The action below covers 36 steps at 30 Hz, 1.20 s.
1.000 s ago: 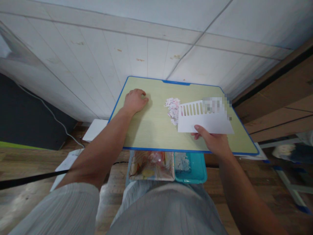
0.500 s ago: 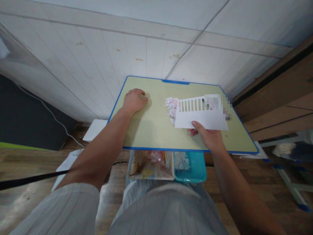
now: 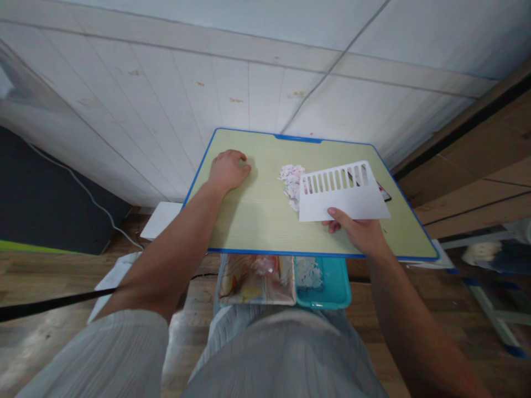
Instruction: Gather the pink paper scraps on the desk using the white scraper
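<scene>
My right hand (image 3: 360, 231) pinches the near edge of a white slotted card (image 3: 342, 194) held over the right half of a yellow-green board with a blue rim (image 3: 249, 221). The card's left edge touches a small heap of pale pink and white puzzle pieces (image 3: 291, 181) on the board. My left hand (image 3: 227, 169) rests on the board's far left part with fingers curled, holding nothing. A dark phone-like object (image 3: 382, 193) peeks out from under the card's right end.
Under the board's near edge sit a printed puzzle box (image 3: 256, 281) and a teal tray (image 3: 326, 284) holding white pieces. White wall panels stand behind the board. A wooden cabinet (image 3: 477, 166) is at right. A white flat item (image 3: 160, 219) lies on the floor at left.
My right hand has shifted the slotted card slightly left and back again beside the heap. My left hand has stayed where it was.
</scene>
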### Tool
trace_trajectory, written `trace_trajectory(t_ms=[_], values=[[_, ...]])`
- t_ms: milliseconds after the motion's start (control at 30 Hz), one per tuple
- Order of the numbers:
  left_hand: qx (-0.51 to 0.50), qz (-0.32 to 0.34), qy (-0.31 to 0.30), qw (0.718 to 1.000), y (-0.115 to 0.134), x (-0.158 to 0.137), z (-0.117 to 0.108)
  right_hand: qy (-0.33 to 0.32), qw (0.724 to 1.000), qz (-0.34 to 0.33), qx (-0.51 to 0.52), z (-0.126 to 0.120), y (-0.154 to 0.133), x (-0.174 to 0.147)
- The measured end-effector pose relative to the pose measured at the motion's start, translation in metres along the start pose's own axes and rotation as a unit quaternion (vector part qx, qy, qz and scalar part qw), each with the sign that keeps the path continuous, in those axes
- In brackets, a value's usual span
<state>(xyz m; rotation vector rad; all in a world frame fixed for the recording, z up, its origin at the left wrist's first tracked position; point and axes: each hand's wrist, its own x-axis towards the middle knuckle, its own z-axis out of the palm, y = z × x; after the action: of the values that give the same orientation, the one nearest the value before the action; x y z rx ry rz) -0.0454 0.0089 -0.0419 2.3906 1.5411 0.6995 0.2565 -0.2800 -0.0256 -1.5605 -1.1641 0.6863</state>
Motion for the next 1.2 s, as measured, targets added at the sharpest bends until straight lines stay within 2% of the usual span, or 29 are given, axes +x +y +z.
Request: trace_trajectory(t_ms=[367, 667, 1033, 1200], values=[[-0.003, 0.007, 0.009, 1.0, -0.002, 0.001, 0.003, -0.015, 0.999, 0.011, -0.03, -0.013, 0.0, -0.006], [0.001, 0.003, 0.002, 1.0, -0.002, 0.002, 0.002, -0.013, 1.0, 0.013, -0.003, -0.015, 0.004, -0.008], [-0.006, 0.001, 0.0, 1.0, -0.002, 0.002, 0.003, -0.068, 0.998, 0.002, -0.004, -0.025, -0.003, -0.009], [0.0, 0.002, 0.0, 1.0, -0.002, 0.002, 0.003, -0.048, 0.999, -0.006, -0.019, -0.028, -0.001, -0.008]])
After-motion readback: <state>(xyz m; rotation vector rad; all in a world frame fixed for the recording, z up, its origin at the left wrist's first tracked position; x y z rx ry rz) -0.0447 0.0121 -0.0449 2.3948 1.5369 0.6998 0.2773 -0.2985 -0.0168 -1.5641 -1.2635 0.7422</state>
